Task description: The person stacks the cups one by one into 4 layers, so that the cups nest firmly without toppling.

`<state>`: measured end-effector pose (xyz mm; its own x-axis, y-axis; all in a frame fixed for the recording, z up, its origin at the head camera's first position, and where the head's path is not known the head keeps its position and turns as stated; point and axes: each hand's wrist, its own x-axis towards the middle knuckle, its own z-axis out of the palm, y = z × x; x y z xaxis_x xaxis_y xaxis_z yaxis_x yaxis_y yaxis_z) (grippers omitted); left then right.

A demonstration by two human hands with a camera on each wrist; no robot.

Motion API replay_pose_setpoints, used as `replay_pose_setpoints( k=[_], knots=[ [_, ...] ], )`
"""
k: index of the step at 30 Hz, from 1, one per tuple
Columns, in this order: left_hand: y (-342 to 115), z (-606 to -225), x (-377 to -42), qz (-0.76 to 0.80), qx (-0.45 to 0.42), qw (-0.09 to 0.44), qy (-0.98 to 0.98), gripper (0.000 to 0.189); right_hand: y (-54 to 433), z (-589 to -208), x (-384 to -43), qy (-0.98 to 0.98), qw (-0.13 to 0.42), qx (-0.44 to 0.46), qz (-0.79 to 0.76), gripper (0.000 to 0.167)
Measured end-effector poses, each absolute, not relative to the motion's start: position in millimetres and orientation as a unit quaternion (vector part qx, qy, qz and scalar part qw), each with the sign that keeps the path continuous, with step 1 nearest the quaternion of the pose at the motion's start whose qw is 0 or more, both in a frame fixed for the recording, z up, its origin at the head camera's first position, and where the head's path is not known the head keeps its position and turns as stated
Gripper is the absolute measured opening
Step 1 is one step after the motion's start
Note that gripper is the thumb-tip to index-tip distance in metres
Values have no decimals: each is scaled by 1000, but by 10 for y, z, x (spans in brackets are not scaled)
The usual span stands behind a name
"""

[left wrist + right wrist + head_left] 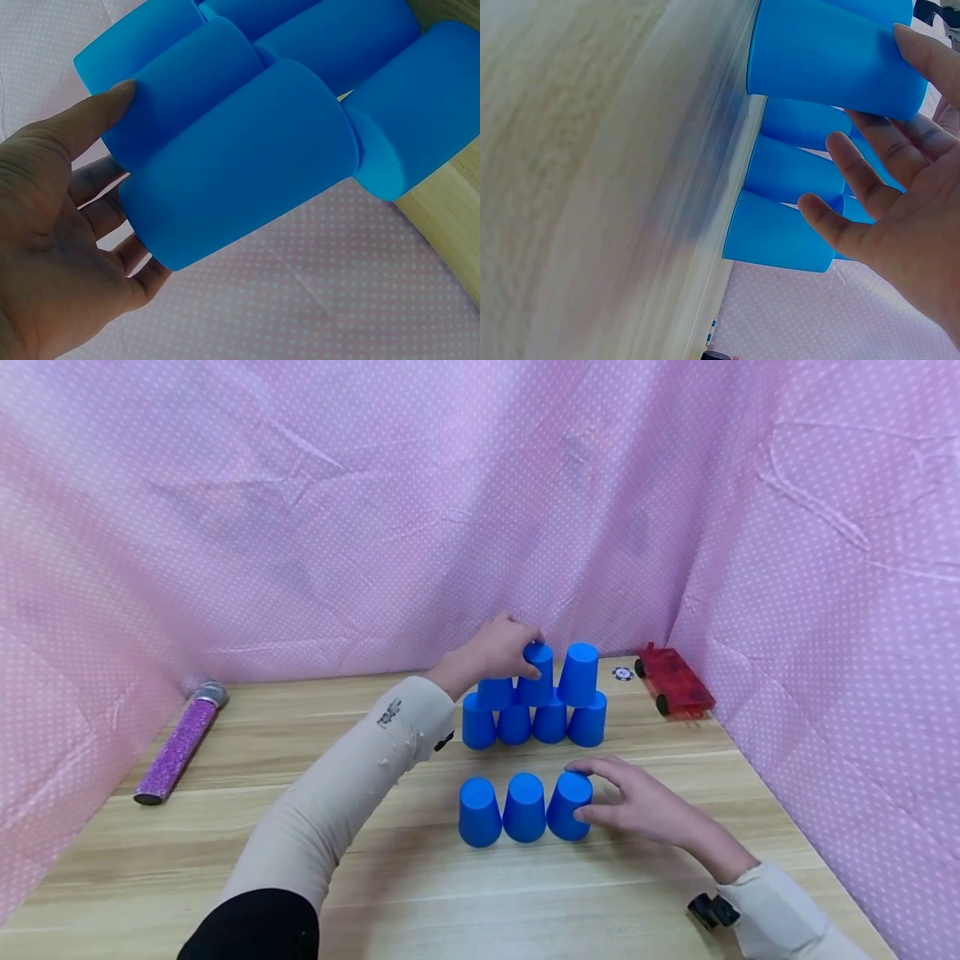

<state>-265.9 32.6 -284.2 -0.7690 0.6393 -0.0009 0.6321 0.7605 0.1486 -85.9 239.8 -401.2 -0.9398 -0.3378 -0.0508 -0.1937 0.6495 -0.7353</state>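
Upside-down blue cups stand in two groups on the table. At the back, several cups form a lower row, with three more on top. My left hand (504,647) pinches the middle upper cup (536,678) near its top; in the left wrist view its thumb lies against that cup (187,90). Beside it stand the left upper cup (495,695) and the right upper cup (580,675). Nearer, three cups stand in a row. My right hand (637,802) grips the rightmost front cup (832,60) between thumb and fingers, its other fingers spread below in the right wrist view.
A glittery purple microphone (180,747) lies at the left of the wooden table (150,860). A red toy car (675,681) and a poker chip (622,673) are at the back right. Pink dotted cloth (337,527) hangs behind and at both sides.
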Motion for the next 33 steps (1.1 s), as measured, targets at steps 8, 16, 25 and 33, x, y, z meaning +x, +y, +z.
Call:
replay_pose_setpoints(
  k=[8, 16, 25, 33],
  knots=[
    [277, -2807, -2628, 45, 344, 22, 938, 66, 2372, -4013, -858, 901, 99, -149, -395, 62],
    [-78, -2628, -2314, 64, 387, -48, 919, 66, 2391, -4008, -864, 905, 97, -140, -391, 66],
    [-748, -2790, -1774, 199, 406, 97, 887, 43, 2403, -4002, -879, 903, 87, -155, -392, 63],
    [-1138, -3346, -1611, 232, 354, 194, 885, 64, 2386, -3910, -865, 903, 66, -153, -396, 58]
  ],
)
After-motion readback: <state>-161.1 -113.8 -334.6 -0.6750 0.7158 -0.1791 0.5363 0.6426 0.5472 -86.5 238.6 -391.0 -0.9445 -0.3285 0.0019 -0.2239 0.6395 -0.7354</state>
